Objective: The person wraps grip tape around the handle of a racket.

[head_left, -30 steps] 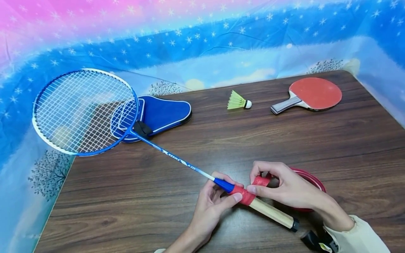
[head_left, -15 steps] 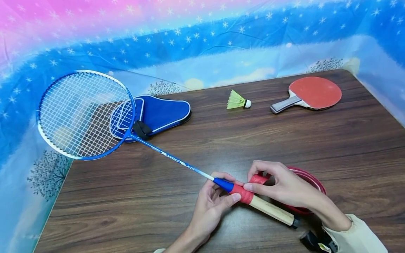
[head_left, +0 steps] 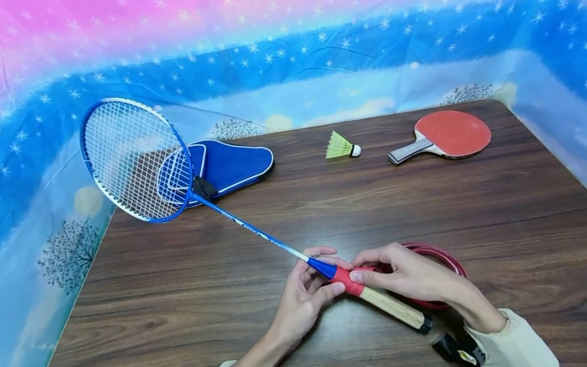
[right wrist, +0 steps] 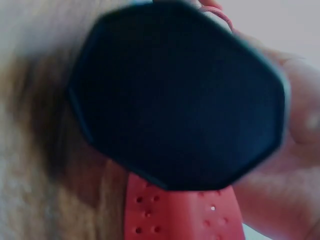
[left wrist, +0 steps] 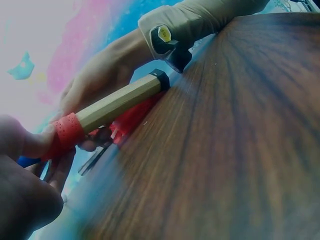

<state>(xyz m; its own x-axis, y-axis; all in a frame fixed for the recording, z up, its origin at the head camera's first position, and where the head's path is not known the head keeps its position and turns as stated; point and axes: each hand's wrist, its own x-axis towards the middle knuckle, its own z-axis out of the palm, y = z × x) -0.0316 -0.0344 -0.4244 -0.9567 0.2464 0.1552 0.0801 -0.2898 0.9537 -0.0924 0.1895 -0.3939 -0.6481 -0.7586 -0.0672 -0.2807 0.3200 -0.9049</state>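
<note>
A blue badminton racket (head_left: 137, 158) slants across the brown table (head_left: 321, 214), its head raised at the left. Its bare wooden handle (head_left: 390, 306) ends in a black butt cap (head_left: 426, 324), which fills the right wrist view (right wrist: 175, 95). My left hand (head_left: 312, 290) grips the handle top at the blue cone. A short band of red grip tape (head_left: 348, 280) is wound there, also in the left wrist view (left wrist: 67, 132). My right hand (head_left: 403, 278) pinches the red tape strip against the handle. The loose tape (head_left: 435, 252) loops behind that hand.
A blue racket cover (head_left: 224, 165) lies at the back left under the racket head. A yellow-green shuttlecock (head_left: 341, 148) and a red table tennis paddle (head_left: 442, 135) lie at the back. A starry blue cloth (head_left: 275, 76) surrounds the table. A black object (head_left: 451, 349) sits by my right sleeve.
The racket has rolled about its shaft, so its head looks narrower and sits further right. My right hand has lowered and drawn the tape closer onto the handle.
</note>
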